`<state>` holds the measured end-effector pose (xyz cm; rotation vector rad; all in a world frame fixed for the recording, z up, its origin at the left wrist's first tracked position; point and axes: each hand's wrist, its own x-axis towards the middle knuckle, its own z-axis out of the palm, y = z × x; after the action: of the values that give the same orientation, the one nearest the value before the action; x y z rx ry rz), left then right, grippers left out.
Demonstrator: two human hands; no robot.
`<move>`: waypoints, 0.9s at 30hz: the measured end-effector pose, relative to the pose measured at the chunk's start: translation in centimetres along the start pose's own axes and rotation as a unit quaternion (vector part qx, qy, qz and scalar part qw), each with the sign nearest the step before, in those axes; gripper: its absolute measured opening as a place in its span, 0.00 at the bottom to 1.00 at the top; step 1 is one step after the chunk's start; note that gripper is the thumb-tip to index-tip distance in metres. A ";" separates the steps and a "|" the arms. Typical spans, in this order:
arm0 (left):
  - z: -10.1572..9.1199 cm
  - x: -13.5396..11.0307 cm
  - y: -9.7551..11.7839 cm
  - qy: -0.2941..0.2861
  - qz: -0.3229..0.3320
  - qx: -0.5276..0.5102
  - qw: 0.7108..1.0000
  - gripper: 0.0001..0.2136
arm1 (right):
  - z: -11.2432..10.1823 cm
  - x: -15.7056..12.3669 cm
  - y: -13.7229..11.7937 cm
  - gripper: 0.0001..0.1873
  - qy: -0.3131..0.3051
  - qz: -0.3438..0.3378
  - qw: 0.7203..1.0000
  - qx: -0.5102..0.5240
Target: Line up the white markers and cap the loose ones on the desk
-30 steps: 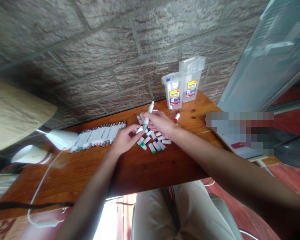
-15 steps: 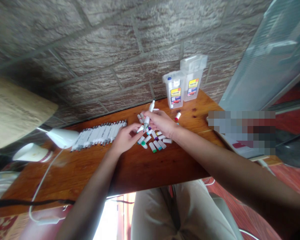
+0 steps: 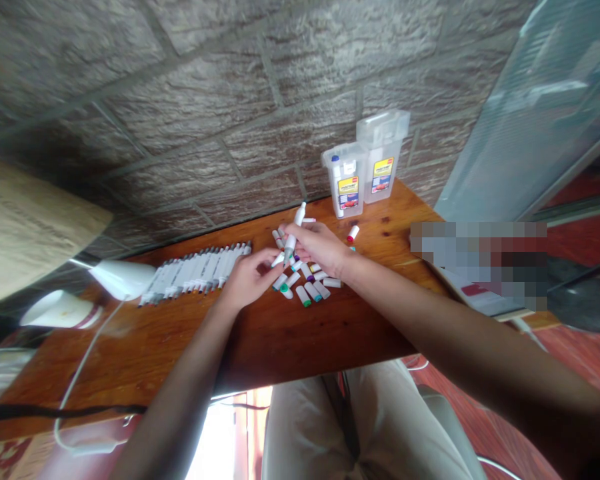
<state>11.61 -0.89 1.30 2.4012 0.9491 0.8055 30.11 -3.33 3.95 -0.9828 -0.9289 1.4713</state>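
Note:
My right hand (image 3: 323, 248) grips a white marker (image 3: 296, 229), which tilts with its upper end toward the wall. Pinched at the fingertips of my left hand (image 3: 250, 275) is a small white marker cap (image 3: 279, 259), close by the marker's lower grey end. Whether cap and marker touch cannot be made out. Loose caps with coloured ends, among them a green-ended cap (image 3: 303, 297), lie scattered under and in front of both hands. To the left, a row of white markers (image 3: 195, 272) lies side by side on the wooden table (image 3: 330, 333).
Two clear plastic marker cases (image 3: 349, 193) stand against the stone wall (image 3: 240, 100), the nearer with a blue-ended marker inside. A red-ended cap (image 3: 353, 233) lies apart on the right. On the left are a white lamp (image 3: 123, 279), a paper cup (image 3: 60, 310) and a white cord (image 3: 83, 367).
The whole view has shifted slightly. Both hands keep their hold on the marker and the cap, with almost no movement between them.

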 end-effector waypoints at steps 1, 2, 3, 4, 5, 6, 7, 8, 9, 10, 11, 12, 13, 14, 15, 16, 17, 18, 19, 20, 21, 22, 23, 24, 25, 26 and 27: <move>0.0 0.0 0.0 -0.001 0.000 0.000 1.000 0.12 | 0.0 0.0 0.0 0.17 0.002 -0.001 1.000 -0.003; 0.0 0.0 0.0 -0.001 0.000 0.000 1.000 0.12 | 0.0 0.0 0.0 0.17 0.003 -0.002 1.000 -0.005; 0.0 0.0 -0.1 -0.001 -0.001 -0.001 1.000 0.12 | 0.0 0.0 0.0 0.16 0.003 -0.002 1.000 -0.004; 0.0 0.0 -0.1 -0.001 -0.002 -0.002 1.000 0.13 | 0.0 0.0 0.0 0.16 0.001 -0.002 1.000 -0.003; 0.1 0.0 -0.1 -0.002 -0.003 -0.003 1.000 0.13 | 0.0 0.0 0.0 0.16 -0.001 -0.002 1.000 -0.001; 0.1 0.0 -0.1 -0.002 -0.003 -0.004 1.000 0.13 | 0.0 0.0 0.1 0.16 -0.003 -0.002 1.000 -0.002; 0.1 0.0 -0.1 -0.003 -0.003 -0.004 1.000 0.13 | -0.1 0.0 0.1 0.16 -0.004 -0.002 1.000 -0.004; 0.1 0.0 -0.1 -0.004 -0.003 -0.004 1.000 0.12 | -0.1 0.1 0.1 0.16 -0.002 -0.002 1.000 -0.008; 0.1 0.0 -0.1 -0.005 -0.002 -0.003 1.000 0.12 | -0.1 0.1 0.2 0.16 0.000 -0.002 1.000 -0.012; 0.1 0.0 -0.1 -0.006 -0.002 -0.003 1.000 0.12 | -0.1 0.1 0.2 0.15 0.002 -0.002 1.000 -0.015; 0.1 0.0 -0.1 -0.007 -0.003 -0.003 1.000 0.12 | -0.1 0.1 0.2 0.15 0.003 -0.002 1.000 -0.017; 0.1 0.0 -0.1 -0.008 -0.003 -0.004 1.000 0.12 | -0.1 0.1 0.3 0.14 0.004 -0.002 1.000 -0.017; 0.1 0.0 -0.1 -0.009 -0.005 -0.005 1.000 0.13 | -0.1 0.1 0.3 0.14 0.003 -0.003 1.000 -0.016; 0.1 0.0 -0.1 -0.008 -0.005 -0.006 1.000 0.13 | 0.0 0.1 0.2 0.14 0.002 -0.004 1.000 -0.016; 0.1 0.0 -0.1 -0.007 -0.005 -0.006 1.000 0.13 | 0.0 0.1 0.2 0.14 0.001 -0.004 1.000 -0.014; 0.1 0.0 -0.1 -0.007 -0.004 -0.005 1.000 0.12 | 0.0 0.1 0.2 0.14 0.001 -0.005 1.000 -0.012; 0.1 0.0 -0.1 -0.007 -0.002 -0.004 1.000 0.12 | 0.0 0.1 0.2 0.14 -0.001 -0.005 1.000 -0.010; 0.1 0.0 -0.1 -0.007 -0.001 -0.002 1.000 0.12 | 0.0 0.1 0.2 0.14 -0.002 -0.006 1.000 -0.009; 0.1 0.0 0.0 -0.007 -0.001 -0.002 1.000 0.12 | 0.0 0.1 0.2 0.14 -0.002 -0.006 1.000 -0.008; 0.1 0.0 0.0 -0.006 0.000 -0.002 1.000 0.11 | -0.1 0.1 0.2 0.14 -0.002 -0.007 1.000 -0.009; 0.1 0.0 0.0 -0.006 -0.001 -0.003 1.000 0.11 | -0.1 0.1 0.3 0.14 -0.001 -0.009 1.000 -0.013; 0.1 0.0 0.0 -0.006 0.000 -0.005 1.000 0.11 | -0.1 0.2 0.3 0.14 0.000 -0.012 1.000 -0.017; 0.1 0.0 0.0 -0.006 0.001 -0.005 1.000 0.11 | -0.1 0.2 0.3 0.14 0.000 -0.014 1.000 -0.022; 0.1 0.0 0.0 -0.006 0.002 -0.005 1.000 0.11 | -0.1 0.2 0.4 0.14 0.001 -0.016 1.000 -0.026; 0.1 0.0 0.0 -0.006 0.003 -0.003 1.000 0.11 | -0.1 0.2 0.4 0.14 0.001 -0.018 0.999 -0.030; 0.1 0.0 0.0 -0.006 0.003 -0.001 1.000 0.12 | -0.1 0.2 0.3 0.15 0.001 -0.019 0.999 -0.032; 0.1 0.0 0.0 -0.007 0.003 0.002 1.000 0.12 | -0.1 0.1 0.3 0.15 0.001 -0.019 0.999 -0.034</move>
<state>11.67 -0.91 1.28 2.4109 0.9387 0.7898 30.09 -3.22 3.60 -1.0105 -0.9960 1.4140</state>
